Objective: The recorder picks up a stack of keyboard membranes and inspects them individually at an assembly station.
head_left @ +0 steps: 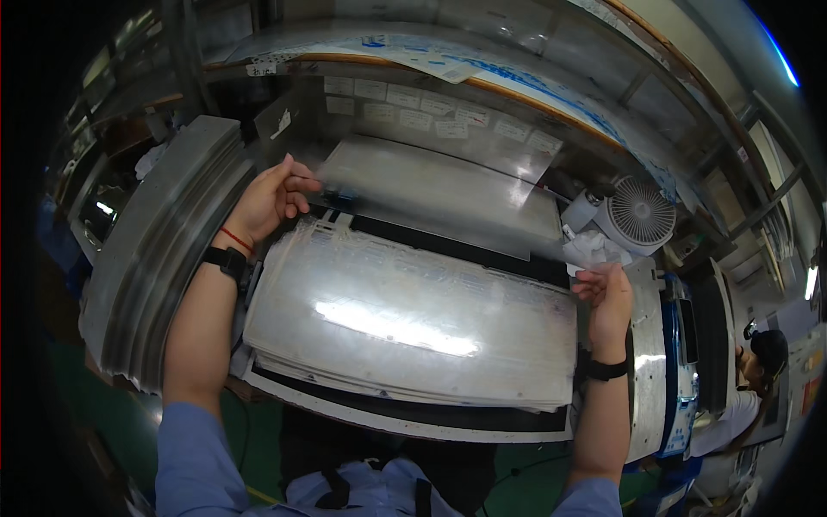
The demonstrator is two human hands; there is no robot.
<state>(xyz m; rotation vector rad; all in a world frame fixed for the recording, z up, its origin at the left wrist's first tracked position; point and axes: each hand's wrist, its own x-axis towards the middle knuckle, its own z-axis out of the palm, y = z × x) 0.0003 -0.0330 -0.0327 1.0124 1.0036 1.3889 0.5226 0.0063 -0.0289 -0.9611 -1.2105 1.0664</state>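
Both my hands are raised at the far corners of a stack of flat, shiny metal plates (413, 319). Between them spans what looks like a thin, see-through sheet (448, 226), blurred and hard to make out. My left hand (274, 200) pinches its left end, thumb up and fingers curled. At the right end, the fingers of my right hand (606, 297) are curled in toward the thumb. Behind the sheet lies another smooth metal plate (431, 172), partly veiled by it. A dark strip (413, 239) shows between this plate and the front stack.
Long grey plates (159, 250) are piled at the left. A round fan (639, 215), a white bottle (581, 209) and crumpled white material (593, 247) stand at back right. Overhead runs a shelf (482, 79). Beyond a blue case (685, 370), another person (748, 392) is at the right.
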